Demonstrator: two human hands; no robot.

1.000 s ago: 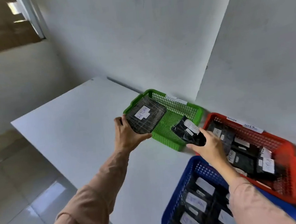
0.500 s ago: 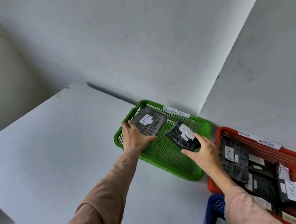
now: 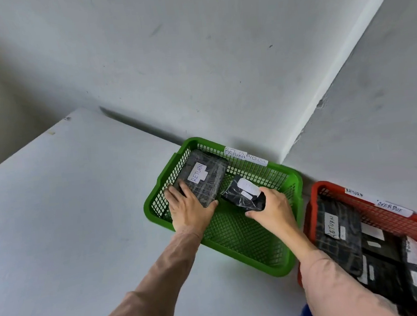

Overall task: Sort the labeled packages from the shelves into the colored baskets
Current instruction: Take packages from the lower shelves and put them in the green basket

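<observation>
The table [image 3: 56,223] is carrying the green basket [image 3: 245,235], with the red basket [image 3: 318,186] sitting just beside it and holding several black packs [image 3: 337,242]. Inside the green one, the left hand [image 3: 189,210] is gripping the RETURN pack [image 3: 204,181] at its near end, and the right hand [image 3: 276,207] is pinching the small pack [image 3: 241,195] beside it
</observation>
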